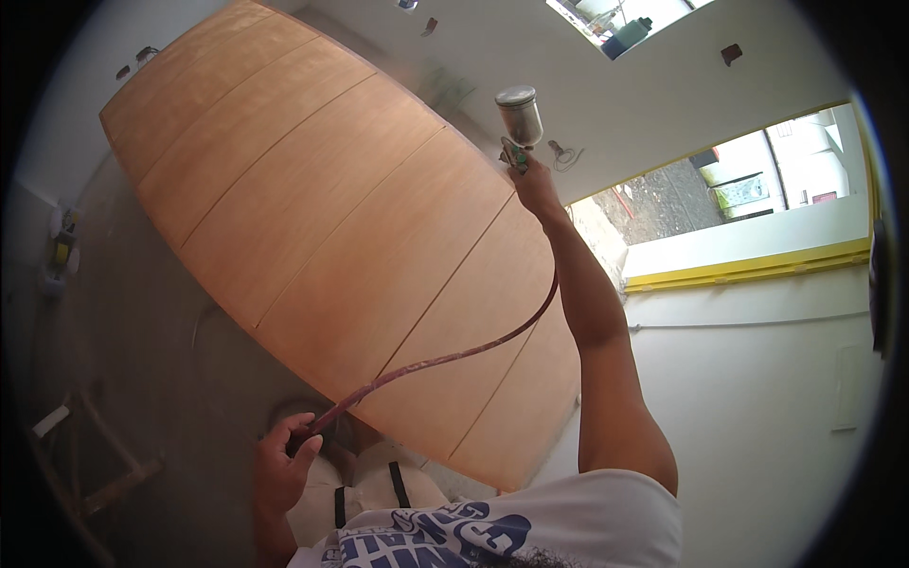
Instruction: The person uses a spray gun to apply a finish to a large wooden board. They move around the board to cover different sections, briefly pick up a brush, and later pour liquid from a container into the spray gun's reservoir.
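Stretched out ahead, my right hand (535, 189) is closed round the handle of a spray gun with a metal cup (520, 115) on top. The gun is held over the far right edge of a large wooden panel (312, 189), reddish-brown with several straight grooves across it. A dark red hose (445, 360) runs from below my right hand in a curve over the panel. Low down at the near edge, my left hand (286, 454) grips this hose, its fingers wrapped round it.
A doorway with a yellow frame (748, 270) opens at the right. Beyond the panel, a wall opening holds a dark green bottle (627, 36). Wires hang from a wall box (559, 151). At the lower left stands a wooden frame (118, 488), and a tool with yellow parts (62, 251) lies farther up.
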A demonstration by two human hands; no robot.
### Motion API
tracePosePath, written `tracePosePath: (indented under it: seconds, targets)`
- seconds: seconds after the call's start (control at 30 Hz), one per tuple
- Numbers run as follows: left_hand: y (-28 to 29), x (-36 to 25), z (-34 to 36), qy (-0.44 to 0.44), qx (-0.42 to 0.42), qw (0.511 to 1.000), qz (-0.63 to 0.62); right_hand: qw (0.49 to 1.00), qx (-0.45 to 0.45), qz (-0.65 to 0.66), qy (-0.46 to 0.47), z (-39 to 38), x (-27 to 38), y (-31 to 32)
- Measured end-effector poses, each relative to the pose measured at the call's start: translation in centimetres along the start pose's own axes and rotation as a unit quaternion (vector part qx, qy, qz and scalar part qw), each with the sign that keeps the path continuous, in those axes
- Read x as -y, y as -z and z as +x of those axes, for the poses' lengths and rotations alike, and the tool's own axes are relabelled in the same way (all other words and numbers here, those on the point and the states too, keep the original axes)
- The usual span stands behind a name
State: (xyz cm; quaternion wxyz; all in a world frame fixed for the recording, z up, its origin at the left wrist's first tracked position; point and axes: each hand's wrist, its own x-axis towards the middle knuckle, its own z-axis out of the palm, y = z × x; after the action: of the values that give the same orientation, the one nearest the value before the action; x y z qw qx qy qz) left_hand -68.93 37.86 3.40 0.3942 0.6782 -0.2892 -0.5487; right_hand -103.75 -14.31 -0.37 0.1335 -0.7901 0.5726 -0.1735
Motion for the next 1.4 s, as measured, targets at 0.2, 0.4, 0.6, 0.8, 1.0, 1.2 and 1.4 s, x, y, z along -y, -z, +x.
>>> tracePosePath:
  seconds: [0.2,0.4,0.6,0.8,1.0,1.2,1.4]
  targets:
    - [-0.5,0.3,0.4,-0.02,-0.019,0.999,-0.025,0.999,-0.017,-0.033,0.005,0.0,-0.1,1.2]
    - [2.5,2.9,-2.1,0.003,-0.064,0.998,0.0,0.981,0.143,0.105,-0.077,-9.4,7.0,3.1]
    - [6.2,8.8,-8.5,0.016,-0.079,0.997,-0.008,0.938,0.277,0.164,-0.125,-20.0,15.7,2.1]
    - [9.2,11.9,-14.4,0.052,-0.094,0.994,0.009,0.892,0.383,0.218,-0.097,-28.8,21.7,0.4]
    - [9.7,12.1,-16.8,0.047,-0.078,0.995,0.03,0.832,0.473,0.28,-0.073,-33.7,23.9,0.3]
    - [6.5,10.9,-15.1,0.036,-0.066,0.995,0.059,0.891,0.4,0.2,-0.08,-30.5,20.4,1.8]
    - [-0.1,6.8,-11.3,0.059,-0.054,0.995,0.057,0.949,0.259,0.168,-0.069,-21.4,11.6,2.4]
